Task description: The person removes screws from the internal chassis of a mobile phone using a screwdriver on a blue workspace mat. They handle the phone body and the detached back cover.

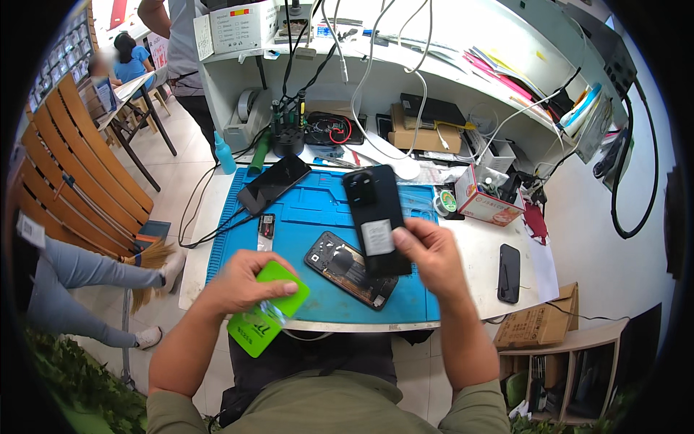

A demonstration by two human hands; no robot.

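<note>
Hands [434, 253] full, opened phone [350, 271] between, cables [343, 70] beyond

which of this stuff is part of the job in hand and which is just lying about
Likely part of it:
green card, in the left hand
black phone-shaped piece with white label, in the right hand
opened phone, on the blue mat

Seemingly lying about:
dark phone, far right on the white table
blue bottle
cardboard box, lower right

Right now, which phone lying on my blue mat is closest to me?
The apparently opened phone, near the front edge of the blue mat; the glossy black phone lies farther back, to the left.
</note>
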